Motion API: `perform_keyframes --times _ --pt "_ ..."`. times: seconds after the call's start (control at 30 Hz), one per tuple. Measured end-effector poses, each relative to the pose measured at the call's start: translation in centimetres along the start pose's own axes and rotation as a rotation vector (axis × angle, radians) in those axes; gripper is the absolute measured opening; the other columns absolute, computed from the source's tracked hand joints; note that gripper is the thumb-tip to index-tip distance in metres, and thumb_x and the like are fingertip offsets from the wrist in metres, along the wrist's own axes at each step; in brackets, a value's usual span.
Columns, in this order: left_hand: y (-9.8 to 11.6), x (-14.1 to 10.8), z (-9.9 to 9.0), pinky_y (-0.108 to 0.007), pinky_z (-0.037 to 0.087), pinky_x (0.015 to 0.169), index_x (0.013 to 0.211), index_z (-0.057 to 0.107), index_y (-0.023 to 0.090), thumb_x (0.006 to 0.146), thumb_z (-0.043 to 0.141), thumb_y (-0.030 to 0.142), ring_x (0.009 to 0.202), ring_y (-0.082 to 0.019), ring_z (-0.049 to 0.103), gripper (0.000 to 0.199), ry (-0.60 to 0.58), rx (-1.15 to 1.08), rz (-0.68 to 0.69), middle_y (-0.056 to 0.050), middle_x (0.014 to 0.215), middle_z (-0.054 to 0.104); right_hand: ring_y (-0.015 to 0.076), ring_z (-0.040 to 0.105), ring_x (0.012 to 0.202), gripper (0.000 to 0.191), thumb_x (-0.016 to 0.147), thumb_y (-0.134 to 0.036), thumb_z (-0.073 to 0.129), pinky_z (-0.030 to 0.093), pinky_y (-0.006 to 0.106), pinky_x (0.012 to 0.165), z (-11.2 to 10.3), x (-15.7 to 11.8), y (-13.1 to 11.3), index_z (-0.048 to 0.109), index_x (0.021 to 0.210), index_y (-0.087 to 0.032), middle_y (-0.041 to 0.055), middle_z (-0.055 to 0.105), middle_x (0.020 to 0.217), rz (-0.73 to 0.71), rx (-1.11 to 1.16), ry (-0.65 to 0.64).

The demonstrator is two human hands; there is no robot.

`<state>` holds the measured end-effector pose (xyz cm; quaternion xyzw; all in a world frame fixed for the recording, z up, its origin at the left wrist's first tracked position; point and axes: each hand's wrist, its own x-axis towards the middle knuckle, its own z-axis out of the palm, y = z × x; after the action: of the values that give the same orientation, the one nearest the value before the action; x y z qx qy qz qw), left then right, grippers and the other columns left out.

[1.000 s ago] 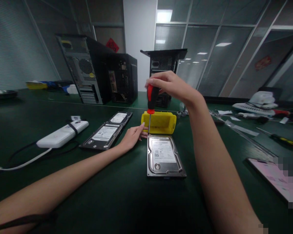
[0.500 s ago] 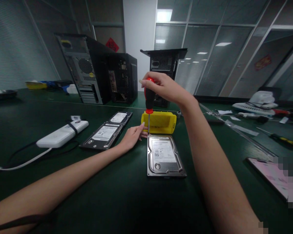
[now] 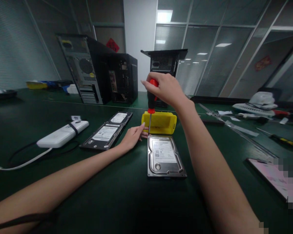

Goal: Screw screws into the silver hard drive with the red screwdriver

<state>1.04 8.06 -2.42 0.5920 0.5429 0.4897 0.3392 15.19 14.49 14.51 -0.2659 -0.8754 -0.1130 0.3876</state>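
Observation:
A hard drive [image 3: 164, 164] with a white label lies flat on the dark green table in front of me. My right hand [image 3: 166, 88] is closed round the top of a red and black screwdriver [image 3: 151, 103]. The screwdriver stands nearly upright, slightly tilted, its tip at the drive's far left corner. Beside that corner rests my left hand [image 3: 132, 137], its fingers stretched out near the tip; whether they touch the drive I cannot tell. Just behind the drive is a yellow plastic tray [image 3: 164, 123].
Two more hard drives [image 3: 104, 133] lie left of my left hand, near a white power bank [image 3: 61, 134] with a cable. Computer cases [image 3: 97, 68] stand at the back. On the right are a phone [image 3: 266, 175] and another screwdriver [image 3: 283, 140].
My right hand and the screwdriver handle have shifted slightly right, so the screwdriver leans a little more. The tip stays at the drive's corner. My left hand has barely moved.

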Motion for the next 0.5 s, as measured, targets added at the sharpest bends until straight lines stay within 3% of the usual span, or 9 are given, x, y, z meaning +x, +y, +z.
perform_keyframes --times 0.3,0.4,0.5 --pt "0.0 -0.1 0.0 -0.024 0.050 0.059 0.107 0.067 0.009 0.095 0.036 0.053 0.080 -0.020 0.070 0.055 0.002 0.014 -0.004 -0.014 0.090 0.074 0.0218 0.058 0.081 0.059 0.092 -0.063 0.027 0.040 0.033 0.075 -0.9 -0.5 -0.7 0.058 0.079 -0.015 0.0073 0.057 0.073 0.027 -0.061 -0.029" --pt "0.1 -0.1 0.0 -0.024 0.050 0.059 0.107 0.068 0.009 0.094 0.036 0.054 0.080 -0.020 0.070 0.056 0.005 0.015 -0.006 -0.014 0.090 0.074 0.0213 0.058 0.082 0.056 0.096 -0.055 0.023 0.040 0.033 0.076 -1.0 -0.4 -0.3 0.059 0.080 -0.015 0.0075 0.058 0.076 0.045 0.018 -0.052" --pt "0.2 -0.1 0.0 -0.024 0.050 0.059 0.106 0.068 0.009 0.094 0.036 0.053 0.079 -0.020 0.070 0.055 0.002 0.008 -0.005 -0.014 0.089 0.074 0.0204 0.057 0.087 0.049 0.098 -0.044 0.026 0.040 0.033 0.079 -0.9 -0.1 0.4 0.063 0.086 -0.015 0.0082 0.062 0.087 -0.030 0.240 -0.098"
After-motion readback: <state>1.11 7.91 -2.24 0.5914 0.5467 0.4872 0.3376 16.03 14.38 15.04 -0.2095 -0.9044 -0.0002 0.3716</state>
